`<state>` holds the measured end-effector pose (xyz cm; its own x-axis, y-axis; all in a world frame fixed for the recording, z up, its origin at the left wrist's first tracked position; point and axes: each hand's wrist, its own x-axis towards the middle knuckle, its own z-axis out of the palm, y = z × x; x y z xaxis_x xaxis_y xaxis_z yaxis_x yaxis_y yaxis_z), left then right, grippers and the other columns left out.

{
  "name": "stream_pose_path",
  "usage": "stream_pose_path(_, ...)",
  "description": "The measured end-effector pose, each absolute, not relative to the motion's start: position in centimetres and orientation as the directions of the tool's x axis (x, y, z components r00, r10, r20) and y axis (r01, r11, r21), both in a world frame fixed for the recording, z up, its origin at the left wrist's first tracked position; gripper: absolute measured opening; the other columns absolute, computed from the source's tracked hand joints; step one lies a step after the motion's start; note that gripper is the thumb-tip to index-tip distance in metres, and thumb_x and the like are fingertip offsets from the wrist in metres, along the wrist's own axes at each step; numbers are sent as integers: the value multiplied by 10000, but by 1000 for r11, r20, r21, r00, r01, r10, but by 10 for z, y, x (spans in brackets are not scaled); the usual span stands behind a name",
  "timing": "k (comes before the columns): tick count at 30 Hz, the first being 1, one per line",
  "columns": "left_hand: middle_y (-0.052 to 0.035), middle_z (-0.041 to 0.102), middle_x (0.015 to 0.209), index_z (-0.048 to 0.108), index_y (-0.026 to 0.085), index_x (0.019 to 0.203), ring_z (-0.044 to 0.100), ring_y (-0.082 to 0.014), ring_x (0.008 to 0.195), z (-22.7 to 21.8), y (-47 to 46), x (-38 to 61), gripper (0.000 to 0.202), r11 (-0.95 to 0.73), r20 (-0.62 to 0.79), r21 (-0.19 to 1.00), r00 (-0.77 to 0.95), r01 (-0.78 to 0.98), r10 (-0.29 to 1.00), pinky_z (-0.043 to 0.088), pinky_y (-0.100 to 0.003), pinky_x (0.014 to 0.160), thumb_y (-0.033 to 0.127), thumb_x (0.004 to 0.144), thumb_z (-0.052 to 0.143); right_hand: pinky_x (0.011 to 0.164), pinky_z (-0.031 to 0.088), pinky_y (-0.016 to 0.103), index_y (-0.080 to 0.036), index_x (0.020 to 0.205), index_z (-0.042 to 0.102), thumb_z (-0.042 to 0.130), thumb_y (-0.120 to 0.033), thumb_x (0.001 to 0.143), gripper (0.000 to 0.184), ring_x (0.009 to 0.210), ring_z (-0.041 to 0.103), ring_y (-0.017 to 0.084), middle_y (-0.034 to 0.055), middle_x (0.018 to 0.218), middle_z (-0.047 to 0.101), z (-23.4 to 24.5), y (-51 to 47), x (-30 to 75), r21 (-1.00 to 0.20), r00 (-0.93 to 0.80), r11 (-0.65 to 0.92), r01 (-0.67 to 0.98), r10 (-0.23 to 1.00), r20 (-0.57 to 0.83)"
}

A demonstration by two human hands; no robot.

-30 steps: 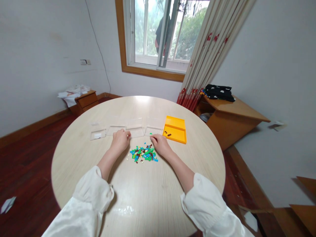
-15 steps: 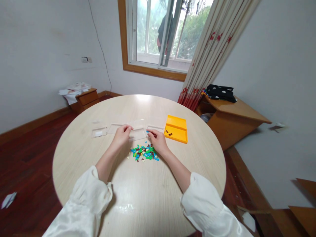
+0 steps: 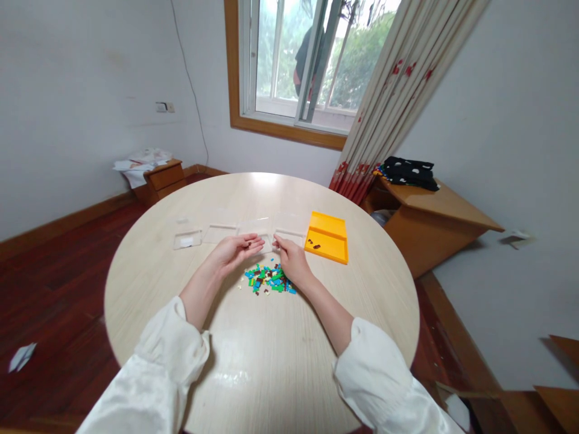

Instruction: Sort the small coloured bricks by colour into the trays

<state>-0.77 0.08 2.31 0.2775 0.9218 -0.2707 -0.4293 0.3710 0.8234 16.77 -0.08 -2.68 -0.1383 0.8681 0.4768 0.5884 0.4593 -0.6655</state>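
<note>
My left hand (image 3: 235, 250) is turned palm up just above the round table (image 3: 253, 361), fingers stretched out, with a few small dark bits lying on the fingertips. My right hand (image 3: 293, 260) is beside it, its fingers pinched together close to the left fingertips; what they pinch is too small to make out. Right below both hands lies a pile of small bricks (image 3: 270, 282) in green, blue, brown and white. A clear tray (image 3: 257, 226) sits just beyond the hands.
Other clear trays (image 3: 187, 240) stand in a row to the left and right. A yellow tray (image 3: 332, 229) with two brown pieces sits at the right. Beyond the table are a low wooden cabinet (image 3: 434, 211), a curtain and a window.
My left hand has come off the clear tray and turned palm up. My right hand has moved left to meet its fingertips. The view has shifted slightly.
</note>
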Motion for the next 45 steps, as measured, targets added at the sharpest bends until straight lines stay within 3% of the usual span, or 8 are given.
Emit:
stream_pose_path(9,-145,692,860,652,52,817,675,-167,808,21,-2,-7,203,380,-264,833,314,-402,912,536,-308,846,-64,744,502,862,456,372,-202,1152,621,414,-107,858,372,918,563,199,81,934,669,-15,-16,165,-596,-169,556,579,797,580)
stream_pose_path(17,-111,691,788,664,49,831,672,-130,715,15,-3,-1,164,429,-301,812,346,-396,889,556,-222,719,-28,771,533,835,448,356,-228,985,685,516,-218,871,205,900,537,196,63,893,634,-2,-29,157,-502,-184,648,572,699,691)
stream_pose_path(21,-90,691,801,685,66,868,645,-104,676,12,-4,1,163,422,-260,833,419,-357,870,547,-198,677,6,738,606,837,446,362,-242,996,689,572,-225,843,193,916,525,198,61,921,623,0,-30,155,-521,-212,642,563,721,660)
stream_pose_path(26,-112,697,903,691,71,957,643,-114,732,10,-6,2,252,408,-224,854,480,-323,848,537,-222,745,43,708,663,825,445,340,-223,878,704,581,-198,840,131,889,526,190,55,875,623,-1,-30,155,-539,-200,613,578,747,635)
stream_pose_path(32,-114,699,832,652,47,963,664,-123,740,21,-11,5,193,438,-261,830,454,-345,852,550,-223,752,23,785,580,845,433,341,-202,852,683,547,-176,851,139,909,540,195,62,878,644,1,-27,161,-509,-205,622,595,730,652)
stream_pose_path(38,-104,666,671,591,36,898,634,-91,551,36,-12,5,172,400,-342,857,220,-325,913,525,-155,518,68,896,422,788,447,348,-182,834,656,526,-243,838,144,834,592,204,64,856,678,8,-9,216,-584,137,430,688,714,686)
stream_pose_path(42,10,543,476,582,59,852,411,-28,305,37,-13,2,215,363,-304,884,228,-294,925,320,-112,312,145,925,398,785,442,356,-160,797,661,530,-223,798,146,787,589,210,81,830,683,6,1,257,-590,266,255,766,710,652)
stream_pose_path(45,72,405,374,583,74,840,250,-18,242,35,-14,1,254,330,-265,904,251,-270,931,174,-123,279,189,936,377,810,429,368,-149,820,680,520,-197,785,171,819,578,225,101,865,689,2,3,271,-550,282,148,822,734,618)
